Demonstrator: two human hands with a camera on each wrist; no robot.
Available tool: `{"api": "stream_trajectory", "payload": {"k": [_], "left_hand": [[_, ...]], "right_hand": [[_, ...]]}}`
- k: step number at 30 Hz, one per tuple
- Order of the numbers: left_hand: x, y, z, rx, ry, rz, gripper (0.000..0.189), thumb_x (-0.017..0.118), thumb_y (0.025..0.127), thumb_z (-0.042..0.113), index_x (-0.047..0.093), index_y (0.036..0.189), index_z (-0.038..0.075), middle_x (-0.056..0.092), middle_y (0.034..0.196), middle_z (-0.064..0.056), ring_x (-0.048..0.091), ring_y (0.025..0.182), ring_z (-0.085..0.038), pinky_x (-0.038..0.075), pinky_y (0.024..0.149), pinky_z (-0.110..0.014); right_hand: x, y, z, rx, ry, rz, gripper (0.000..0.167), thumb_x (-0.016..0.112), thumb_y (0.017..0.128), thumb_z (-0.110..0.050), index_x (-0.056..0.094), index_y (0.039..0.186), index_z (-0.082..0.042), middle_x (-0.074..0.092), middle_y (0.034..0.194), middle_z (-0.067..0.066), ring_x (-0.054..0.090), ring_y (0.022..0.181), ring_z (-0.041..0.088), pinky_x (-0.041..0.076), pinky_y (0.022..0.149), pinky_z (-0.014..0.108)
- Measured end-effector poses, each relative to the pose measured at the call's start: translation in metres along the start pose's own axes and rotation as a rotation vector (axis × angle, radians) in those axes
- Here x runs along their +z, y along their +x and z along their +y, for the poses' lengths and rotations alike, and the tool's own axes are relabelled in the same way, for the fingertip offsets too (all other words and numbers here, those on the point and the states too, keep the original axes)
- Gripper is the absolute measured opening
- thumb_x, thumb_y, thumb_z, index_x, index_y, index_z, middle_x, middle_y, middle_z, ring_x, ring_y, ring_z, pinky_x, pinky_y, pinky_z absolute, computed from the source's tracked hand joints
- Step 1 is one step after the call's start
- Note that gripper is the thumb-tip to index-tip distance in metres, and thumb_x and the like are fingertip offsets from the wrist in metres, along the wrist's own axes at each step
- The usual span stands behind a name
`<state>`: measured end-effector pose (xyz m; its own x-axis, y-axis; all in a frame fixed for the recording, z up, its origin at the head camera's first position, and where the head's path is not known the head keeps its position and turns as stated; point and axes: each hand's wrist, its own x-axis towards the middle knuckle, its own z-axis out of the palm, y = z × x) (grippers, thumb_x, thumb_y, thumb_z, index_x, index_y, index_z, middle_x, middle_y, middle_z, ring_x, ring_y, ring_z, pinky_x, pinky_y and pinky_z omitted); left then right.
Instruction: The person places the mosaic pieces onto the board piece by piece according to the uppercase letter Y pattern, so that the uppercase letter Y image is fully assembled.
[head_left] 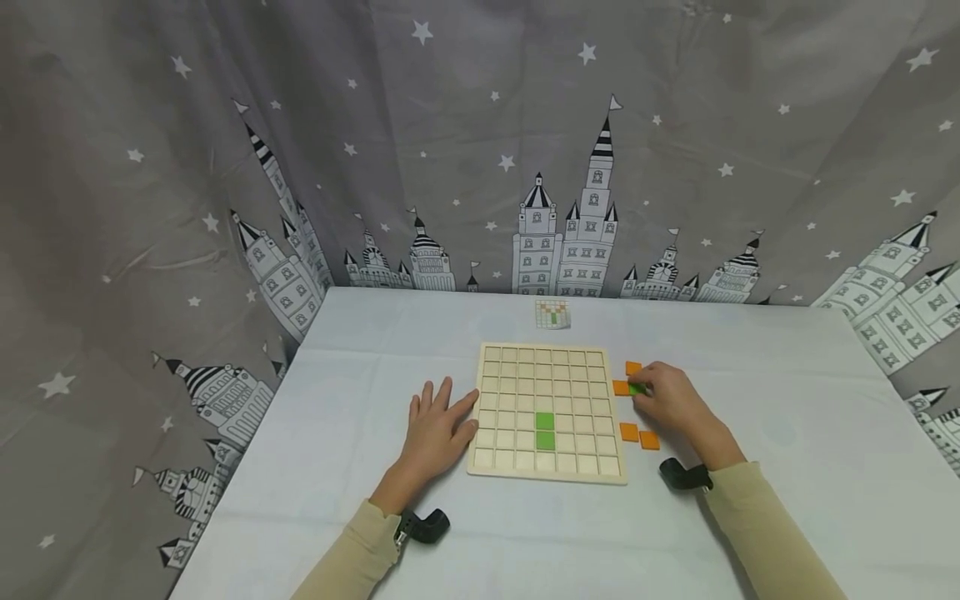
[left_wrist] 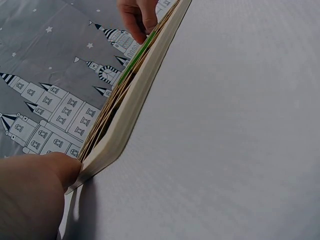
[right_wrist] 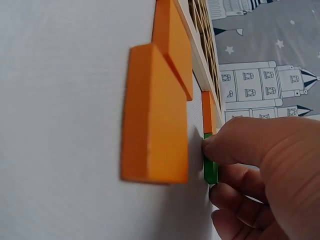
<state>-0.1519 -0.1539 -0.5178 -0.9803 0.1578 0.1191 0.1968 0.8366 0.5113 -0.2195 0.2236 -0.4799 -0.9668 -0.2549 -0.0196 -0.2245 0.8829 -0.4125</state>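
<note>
Right hand: grip narrow, thumb and fingers pinching one green tile just off the board's right side. Cannot tell if it's lifted. Left hand: fingers spread, holding nothing, fingertips touching the left edge of the board, probably steadying it.

Step in hand looks like picking up a green tile. Next move probably calls for a lift, a carry left over the board and a flat drop into a cell, likely in line with the two placed green tiles.

Held tile: small, flat, square, bright green, slightly glossy, partly hidden by fingers. Board: pale, wood-like, raised grid, most cells bare; the placed greens sit one behind the other in its middle column, near half.

Four orange tiles right of the board, one right beside the held green. Pattern card beyond the board's far edge. All on a white table.
</note>
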Motion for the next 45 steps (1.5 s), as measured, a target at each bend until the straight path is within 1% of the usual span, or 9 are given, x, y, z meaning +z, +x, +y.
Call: {"api": "stream_trajectory", "payload": {"k": [5, 13, 15, 24, 28, 35, 41, 43, 45], "left_hand": [[0.001, 0.0, 0.0, -0.005, 0.003, -0.002, 0.048, 0.058, 0.099, 0.032, 0.06, 0.144, 0.016, 0.035, 0.161, -0.029, 0.018, 0.152, -0.057, 0.014, 0.119, -0.074], [0.001, -0.001, 0.001, -0.008, 0.0, -0.002, 0.048, 0.059, 0.098, 0.03, 0.061, 0.143, 0.015, 0.036, 0.16, -0.03, 0.019, 0.152, -0.058, 0.015, 0.119, -0.074], [0.001, -0.001, 0.0, -0.014, -0.006, -0.006, 0.049, 0.059, 0.098, 0.031, 0.06, 0.144, 0.016, 0.035, 0.161, -0.03, 0.018, 0.153, -0.057, 0.013, 0.12, -0.073], [0.001, -0.001, 0.0, -0.004, -0.001, 0.006, 0.047, 0.058, 0.098, 0.03, 0.061, 0.143, 0.015, 0.037, 0.16, -0.03, 0.02, 0.152, -0.058, 0.015, 0.119, -0.074], [0.001, -0.001, 0.0, -0.006, 0.002, 0.007, 0.047, 0.058, 0.098, 0.029, 0.061, 0.143, 0.015, 0.037, 0.16, -0.03, 0.02, 0.152, -0.058, 0.015, 0.119, -0.074], [-0.001, -0.002, 0.003, -0.006, 0.004, 0.022, 0.047, 0.059, 0.097, 0.03, 0.062, 0.142, 0.014, 0.039, 0.158, -0.031, 0.022, 0.15, -0.059, 0.016, 0.118, -0.075], [-0.001, -0.001, 0.004, -0.005, 0.01, 0.02, 0.046, 0.059, 0.097, 0.029, 0.063, 0.141, 0.014, 0.04, 0.158, -0.031, 0.023, 0.15, -0.059, 0.017, 0.118, -0.075], [-0.001, -0.001, 0.003, -0.007, 0.011, 0.018, 0.046, 0.059, 0.098, 0.029, 0.063, 0.141, 0.015, 0.039, 0.158, -0.031, 0.023, 0.15, -0.059, 0.017, 0.118, -0.075], [-0.001, -0.002, 0.003, -0.008, 0.011, 0.013, 0.047, 0.059, 0.098, 0.03, 0.062, 0.142, 0.015, 0.039, 0.158, -0.03, 0.022, 0.15, -0.058, 0.016, 0.118, -0.075]], "right_hand": [[0.002, -0.002, 0.002, 0.002, -0.001, 0.008, 0.03, 0.07, 0.085, -0.003, 0.075, 0.113, 0.004, 0.068, 0.103, 0.019, 0.059, 0.086, 0.027, 0.056, 0.083, 0.046], [0.005, -0.003, 0.004, 0.017, -0.007, 0.018, 0.031, 0.071, 0.086, -0.006, 0.074, 0.115, 0.004, 0.069, 0.103, 0.018, 0.058, 0.086, 0.026, 0.056, 0.083, 0.045], [0.005, -0.003, 0.004, 0.019, -0.009, 0.019, 0.03, 0.072, 0.086, -0.006, 0.075, 0.115, 0.004, 0.069, 0.103, 0.018, 0.058, 0.085, 0.026, 0.056, 0.082, 0.045], [0.001, -0.005, 0.001, 0.013, -0.005, 0.02, 0.029, 0.073, 0.086, -0.006, 0.076, 0.112, 0.003, 0.069, 0.101, 0.017, 0.058, 0.084, 0.025, 0.056, 0.08, 0.043], [0.0, -0.006, -0.001, 0.002, 0.002, 0.03, 0.026, 0.073, 0.085, -0.006, 0.076, 0.109, 0.003, 0.069, 0.099, 0.017, 0.057, 0.082, 0.025, 0.054, 0.078, 0.042], [-0.002, -0.007, -0.006, -0.048, 0.025, 0.054, 0.024, 0.073, 0.086, -0.005, 0.077, 0.108, 0.003, 0.069, 0.097, 0.016, 0.06, 0.084, 0.025, 0.056, 0.08, 0.045], [0.003, -0.003, -0.013, -0.114, 0.048, 0.079, 0.023, 0.072, 0.085, -0.004, 0.078, 0.106, 0.003, 0.069, 0.094, 0.015, 0.057, 0.078, 0.022, 0.052, 0.072, 0.039], [0.005, -0.001, -0.017, -0.146, 0.05, 0.085, 0.023, 0.071, 0.084, -0.003, 0.078, 0.105, 0.003, 0.069, 0.094, 0.015, 0.059, 0.079, 0.022, 0.053, 0.073, 0.039], [0.007, 0.001, -0.022, -0.159, 0.058, 0.078, 0.024, 0.071, 0.084, -0.003, 0.077, 0.106, 0.004, 0.069, 0.096, 0.015, 0.059, 0.078, 0.022, 0.053, 0.072, 0.038]]}}
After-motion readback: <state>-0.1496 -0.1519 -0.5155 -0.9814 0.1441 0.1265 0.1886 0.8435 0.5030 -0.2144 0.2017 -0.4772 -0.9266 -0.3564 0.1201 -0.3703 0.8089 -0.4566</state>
